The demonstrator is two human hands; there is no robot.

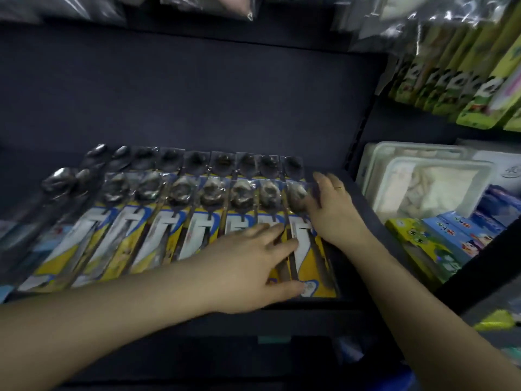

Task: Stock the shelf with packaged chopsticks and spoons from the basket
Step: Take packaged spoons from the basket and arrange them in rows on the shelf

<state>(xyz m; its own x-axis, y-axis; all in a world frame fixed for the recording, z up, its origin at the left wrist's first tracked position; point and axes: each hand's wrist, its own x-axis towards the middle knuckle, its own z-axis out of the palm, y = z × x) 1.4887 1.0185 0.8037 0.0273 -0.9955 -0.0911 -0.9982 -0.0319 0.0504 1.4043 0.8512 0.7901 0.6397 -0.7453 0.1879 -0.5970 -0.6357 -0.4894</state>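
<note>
The dark shelf [197,103] carries a row of spoon-and-chopstick packs [146,221] lying flat side by side, spoon bowls toward the back wall, yellow-and-blue printed cards toward the front edge. A second row of spoon bowls [197,160] shows just behind the first, partly overlapped by it. Each pack is a clear sleeve over a shiny metal spoon and a dark pair of sticks; the print is too blurred to read.

My left hand [253,266] lies on the rightmost pack [306,244], fingers straight and slightly spread over its card, thumb at the pack's near end. My right hand [329,204] rests at the same pack's right edge beside its spoon bowl, fingers extended toward the back; whether they press or merely touch, I cannot tell. A ring [339,188] sits on one finger.

In the bay to the right, white plastic trays [423,179] are stacked, with blue and green boxed sets [451,235] in front. Above them stand green packs [465,88].
</note>
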